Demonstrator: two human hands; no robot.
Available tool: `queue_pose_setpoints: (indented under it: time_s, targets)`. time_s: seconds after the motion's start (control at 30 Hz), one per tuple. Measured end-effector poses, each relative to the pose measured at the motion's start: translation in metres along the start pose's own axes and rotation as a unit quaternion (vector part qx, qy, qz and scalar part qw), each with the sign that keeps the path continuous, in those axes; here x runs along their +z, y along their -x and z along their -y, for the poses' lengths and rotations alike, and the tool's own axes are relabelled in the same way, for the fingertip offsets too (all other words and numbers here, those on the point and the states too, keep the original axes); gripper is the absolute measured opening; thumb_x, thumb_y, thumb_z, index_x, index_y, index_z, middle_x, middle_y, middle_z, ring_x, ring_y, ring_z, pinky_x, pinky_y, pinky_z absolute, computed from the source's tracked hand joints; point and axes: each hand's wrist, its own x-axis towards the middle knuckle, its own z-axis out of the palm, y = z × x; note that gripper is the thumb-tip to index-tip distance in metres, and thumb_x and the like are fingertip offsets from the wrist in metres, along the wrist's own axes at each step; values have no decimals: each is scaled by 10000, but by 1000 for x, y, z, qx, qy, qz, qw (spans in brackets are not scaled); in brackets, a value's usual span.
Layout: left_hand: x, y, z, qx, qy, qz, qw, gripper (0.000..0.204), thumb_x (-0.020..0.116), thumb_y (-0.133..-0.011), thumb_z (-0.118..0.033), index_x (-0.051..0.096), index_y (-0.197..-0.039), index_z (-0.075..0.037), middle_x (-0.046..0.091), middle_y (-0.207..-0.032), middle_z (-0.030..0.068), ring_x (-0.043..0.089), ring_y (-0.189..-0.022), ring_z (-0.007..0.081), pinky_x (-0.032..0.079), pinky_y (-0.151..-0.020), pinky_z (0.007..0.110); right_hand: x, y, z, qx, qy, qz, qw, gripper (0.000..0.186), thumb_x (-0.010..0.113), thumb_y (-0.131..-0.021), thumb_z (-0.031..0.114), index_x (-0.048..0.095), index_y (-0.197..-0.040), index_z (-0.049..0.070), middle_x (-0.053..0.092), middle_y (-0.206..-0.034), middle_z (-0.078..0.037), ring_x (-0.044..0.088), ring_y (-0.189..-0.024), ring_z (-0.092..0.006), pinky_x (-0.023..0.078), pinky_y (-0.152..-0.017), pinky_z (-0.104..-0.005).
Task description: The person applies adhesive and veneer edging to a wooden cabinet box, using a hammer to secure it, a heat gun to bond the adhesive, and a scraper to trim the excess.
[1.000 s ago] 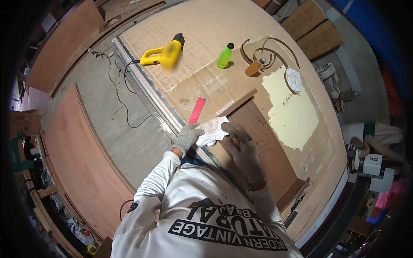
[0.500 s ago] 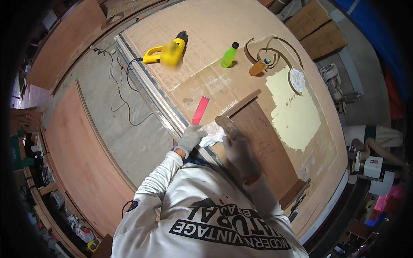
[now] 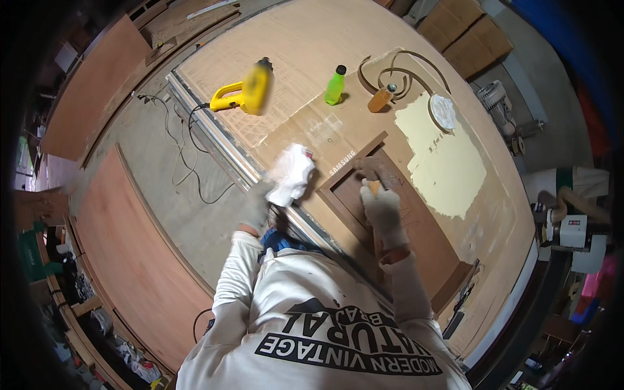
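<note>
My left hand (image 3: 255,205), in a pale grey glove and smeared by motion, grips a crumpled white cloth (image 3: 294,175) above the table's near edge. Under the cloth, a pink strip on the table is almost wholly hidden. My right hand (image 3: 385,211), gloved too, is closed round a tool with a tan handle (image 3: 374,187). The tool's dark brown head is blurred, so its exact kind cannot be told. It is over a brown wooden panel (image 3: 422,237) with raised edge strips, lying on the cardboard-covered table.
Farther back lie a yellow heat gun (image 3: 253,91), a green bottle (image 3: 335,88), an orange-brown bottle (image 3: 381,99) and curved brown strips (image 3: 421,77). A cream patch (image 3: 442,162) and a round white pad (image 3: 443,112) are to the right. A cable (image 3: 188,146) trails at left.
My hands have parted. The left has swung leftward with the cloth, covering the pink strip; the right has moved right and forward over the panel with the tool.
</note>
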Motion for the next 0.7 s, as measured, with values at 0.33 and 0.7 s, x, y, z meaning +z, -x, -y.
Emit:
queue_pose_setpoints:
  time_s: [0.33, 0.7]
  targets:
    - [-78, 30, -54, 30, -36, -33, 998, 621, 655, -879, -221, 564, -1435, 43, 694, -1350, 124, 689, -1194, 263, 519, -1077, 390, -59, 36, 34, 304, -151, 52, 939, 279, 660, -1007, 220, 709, -1151, -13, 634, -695, -25, 567, -489, -95, 451, -426, -287]
    - [78, 1, 44, -46, -263, 0, 964, 385, 713, -902, -170, 698, -1208, 63, 732, -981, 76, 677, -815, 165, 527, -744, 289, -28, 39, 48, 157, -97, 89, 979, 378, 672, -989, 183, 636, -1310, -13, 764, -1021, -184, 740, -837, -295, 581, -760, -394]
